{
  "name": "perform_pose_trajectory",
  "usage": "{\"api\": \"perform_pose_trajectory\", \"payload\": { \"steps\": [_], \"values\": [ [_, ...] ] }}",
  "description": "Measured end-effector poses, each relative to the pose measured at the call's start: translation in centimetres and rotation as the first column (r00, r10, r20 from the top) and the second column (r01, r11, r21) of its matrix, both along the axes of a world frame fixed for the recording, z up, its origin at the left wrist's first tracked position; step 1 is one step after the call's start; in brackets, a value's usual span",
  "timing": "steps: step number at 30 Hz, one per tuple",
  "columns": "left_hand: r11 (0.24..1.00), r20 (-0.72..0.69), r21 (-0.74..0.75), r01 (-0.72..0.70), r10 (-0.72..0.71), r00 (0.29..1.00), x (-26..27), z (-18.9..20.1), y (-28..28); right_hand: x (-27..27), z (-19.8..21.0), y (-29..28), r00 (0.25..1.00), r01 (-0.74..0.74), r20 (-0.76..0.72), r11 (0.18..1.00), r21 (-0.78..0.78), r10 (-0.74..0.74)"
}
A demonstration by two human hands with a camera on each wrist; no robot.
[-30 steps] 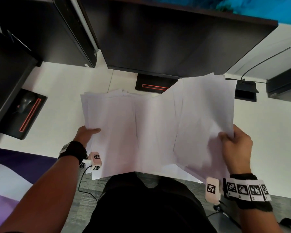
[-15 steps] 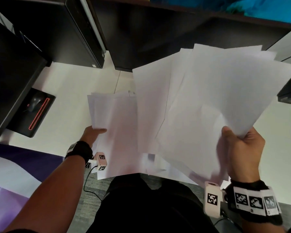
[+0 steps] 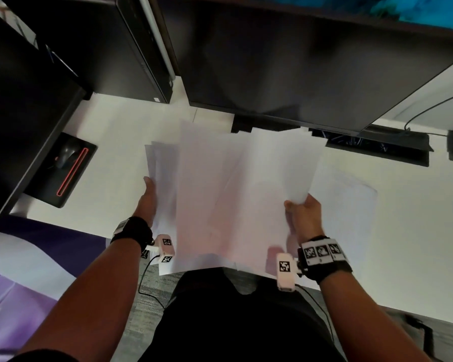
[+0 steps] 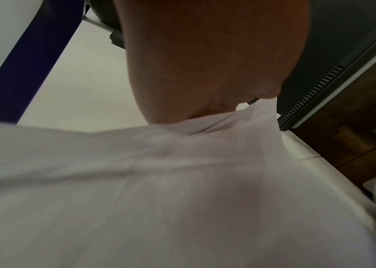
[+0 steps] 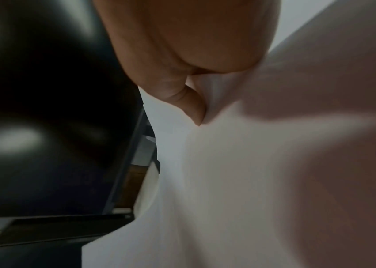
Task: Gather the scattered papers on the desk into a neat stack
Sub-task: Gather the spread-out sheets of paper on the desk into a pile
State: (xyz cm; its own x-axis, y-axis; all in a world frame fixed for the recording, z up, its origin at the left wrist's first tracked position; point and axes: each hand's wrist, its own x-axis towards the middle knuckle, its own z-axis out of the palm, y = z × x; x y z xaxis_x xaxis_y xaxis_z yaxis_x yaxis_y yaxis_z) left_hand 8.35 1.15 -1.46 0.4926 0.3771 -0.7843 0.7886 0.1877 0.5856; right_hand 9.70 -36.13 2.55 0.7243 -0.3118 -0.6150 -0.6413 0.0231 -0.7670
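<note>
A loose sheaf of white papers (image 3: 220, 192) is spread over the near middle of the white desk (image 3: 110, 131), overhanging its front edge. My left hand (image 3: 148, 197) grips the sheaf's left edge; the left wrist view shows the papers (image 4: 159, 199) tucked against that hand (image 4: 205, 63). My right hand (image 3: 304, 215) pinches the right bundle near its lower corner. In the right wrist view the thumb (image 5: 193, 107) presses into the sheets (image 5: 251, 163). One more sheet (image 3: 351, 205) lies flat on the desk, to the right of my right hand.
A large dark monitor (image 3: 298, 61) stands right behind the papers, its base (image 3: 256, 124) partly covered by them. A second monitor (image 3: 19, 113) and its red-lined base (image 3: 63, 171) stand at left. A black tower (image 3: 110, 48) is at the back, a black cable tray (image 3: 377, 147) at right.
My right hand's bundle, raised high half a second ago, has come down and moved left over the left hand's papers. The left hand has stayed at the left edge.
</note>
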Motion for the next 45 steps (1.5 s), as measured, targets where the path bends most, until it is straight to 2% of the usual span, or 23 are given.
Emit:
{"api": "perform_pose_trajectory", "payload": {
  "steps": [1,2,3,6,10,12,14,18,20,23,26,29,31,33,36,37,40,41,43,45],
  "values": [
    [0.991,0.028,-0.126,-0.035,0.039,0.999,0.0,0.3,-0.4,0.3,-1.3,0.3,0.999,-0.027,-0.033,0.999,-0.029,0.026],
    [0.981,0.053,-0.190,-0.043,0.054,0.997,0.0,0.4,-0.4,0.4,-2.8,0.5,0.996,-0.063,-0.066,0.997,-0.052,0.060],
    [0.983,0.067,-0.184,-0.025,0.038,0.997,0.0,0.3,-0.3,0.5,-4.4,0.5,0.992,-0.098,-0.089,0.993,-0.064,0.092],
    [0.990,0.073,0.072,0.118,-0.123,0.990,-0.1,-0.9,0.5,0.7,-6.9,0.9,0.980,-0.144,-0.144,0.989,-0.043,0.137],
    [0.979,0.067,0.133,0.154,-0.163,0.984,-0.6,-2.0,0.5,1.1,-6.5,1.9,0.957,-0.248,-0.176,0.966,-0.078,0.232],
    [0.971,0.055,0.163,0.174,-0.186,0.981,-0.6,-2.7,1.0,1.5,-5.4,1.7,0.950,-0.282,-0.186,0.943,-0.176,0.250],
    [0.968,0.053,0.175,0.179,-0.191,0.980,-0.4,-3.0,1.2,1.9,-3.0,1.0,0.952,-0.301,-0.170,0.885,-0.355,0.255],
    [0.959,0.068,0.171,0.225,-0.239,0.969,-0.2,-2.5,1.3,1.8,4.3,-0.3,0.931,-0.263,0.040,0.745,-0.614,0.362],
    [0.960,0.062,0.166,0.225,-0.238,0.969,-0.3,-2.7,1.6,1.1,7.7,-1.0,0.913,-0.248,0.096,0.727,-0.641,0.396],
    [0.958,0.053,0.163,0.236,-0.247,0.968,-0.4,-3.4,1.9,0.4,10.4,-1.5,0.903,-0.268,0.154,0.804,-0.531,0.402],
    [0.968,0.059,0.152,0.202,-0.213,0.975,-0.2,-2.4,0.9,0.9,8.6,0.2,0.903,-0.320,0.155,0.869,-0.378,0.400],
    [0.965,0.061,0.209,0.161,-0.177,0.982,0.1,-1.3,0.0,2.2,2.7,3.0,0.915,-0.371,0.072,0.898,-0.236,0.397],
    [0.963,0.023,0.217,0.160,-0.168,0.985,0.2,-1.6,0.3,2.8,-1.6,4.8,0.907,-0.414,-0.018,0.885,-0.211,0.420],
    [0.979,0.041,0.163,0.123,-0.132,0.990,0.1,-1.7,0.6,2.8,-4.5,6.2,0.907,-0.419,-0.130,0.885,-0.203,0.400],
    [0.987,0.084,0.122,0.103,-0.114,0.990,-0.1,-1.8,0.5,2.6,-6.6,8.6,0.907,-0.414,-0.194,0.875,-0.251,0.373],
    [0.985,0.092,0.125,0.118,-0.129,0.987,-0.1,-1.5,0.4,2.5,-7.0,9.6,0.888,-0.456,-0.200,0.849,-0.267,0.414],
    [0.987,0.117,0.100,0.126,-0.137,0.984,-0.2,-1.8,0.4,2.3,-7.3,12.1,0.762,-0.647,-0.218,0.730,-0.220,0.609],
    [0.986,0.111,0.103,0.128,-0.139,0.984,-0.1,-2.0,0.5,2.1,-7.3,12.4,0.757,-0.654,-0.207,0.721,-0.229,0.620],
    [0.978,0.090,0.128,0.163,-0.175,0.980,-0.1,-2.0,0.8,2.0,-6.9,11.4,0.831,-0.555,-0.209,0.744,-0.371,0.516],
    [0.974,0.074,0.132,0.184,-0.195,0.978,0.0,-2.1,1.0,2.1,-6.3,8.8,0.908,-0.419,-0.254,0.698,-0.581,0.333]
  ]
}}
